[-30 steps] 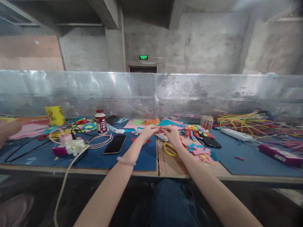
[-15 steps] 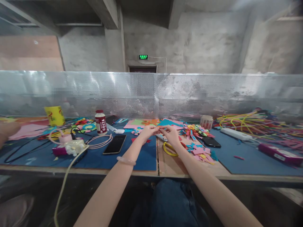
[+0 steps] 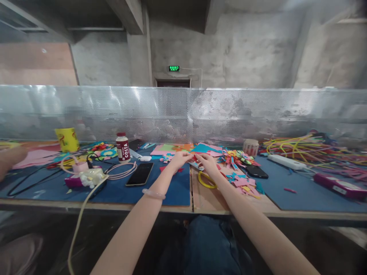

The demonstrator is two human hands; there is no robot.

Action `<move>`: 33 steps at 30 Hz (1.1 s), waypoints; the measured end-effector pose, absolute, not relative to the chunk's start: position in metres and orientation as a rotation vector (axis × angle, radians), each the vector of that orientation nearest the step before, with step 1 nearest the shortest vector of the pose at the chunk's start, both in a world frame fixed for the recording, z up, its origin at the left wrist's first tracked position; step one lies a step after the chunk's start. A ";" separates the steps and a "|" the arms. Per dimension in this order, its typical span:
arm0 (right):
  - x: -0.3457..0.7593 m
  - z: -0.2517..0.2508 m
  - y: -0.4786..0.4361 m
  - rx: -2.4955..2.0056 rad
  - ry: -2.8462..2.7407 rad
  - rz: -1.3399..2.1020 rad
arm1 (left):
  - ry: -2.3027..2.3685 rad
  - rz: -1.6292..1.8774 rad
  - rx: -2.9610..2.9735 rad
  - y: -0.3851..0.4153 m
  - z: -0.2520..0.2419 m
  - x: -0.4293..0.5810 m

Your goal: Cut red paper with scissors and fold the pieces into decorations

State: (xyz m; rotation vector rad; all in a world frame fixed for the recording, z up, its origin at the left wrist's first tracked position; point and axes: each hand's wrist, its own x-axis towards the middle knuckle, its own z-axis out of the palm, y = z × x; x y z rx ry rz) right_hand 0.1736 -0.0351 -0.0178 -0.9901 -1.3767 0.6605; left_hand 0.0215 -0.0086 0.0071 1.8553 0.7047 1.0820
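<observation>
Over the middle of the table, my left hand (image 3: 181,159) and my right hand (image 3: 207,163) meet with their fingertips pinched. Between them is a small piece of red paper (image 3: 195,157), mostly covered by the fingers. Under my right hand lies a flat silvery object (image 3: 197,165), partly hidden. Close below it rests a yellow loop (image 3: 207,185), perhaps a scissor handle. Red paper scraps (image 3: 163,169) lie beneath my left wrist. A small paper flower (image 3: 166,157) in blue and pink is beyond them.
To the left are a phone (image 3: 140,174), a COSTA bottle (image 3: 123,148), cables and a power strip (image 3: 73,181). Coloured paper scraps (image 3: 243,184), a second phone (image 3: 257,172) and pipe cleaners (image 3: 289,151) lie right. Another person's hand (image 3: 13,156) is at far left. A perforated metal screen (image 3: 160,110) stands behind.
More of the red paper shows between my fingertips now. My right hand has shifted slightly, and both hands stay close together.
</observation>
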 end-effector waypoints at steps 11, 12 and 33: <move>0.172 -0.017 -0.040 -1.147 -1.422 0.333 | 0.766 1.096 2.041 -0.014 0.013 0.021; 0.172 -0.017 -0.040 -1.149 -1.425 0.319 | 0.767 1.096 2.056 -0.015 0.013 0.021; 0.173 -0.019 -0.038 -1.151 -1.428 0.431 | 0.820 1.137 2.125 -0.012 0.013 0.021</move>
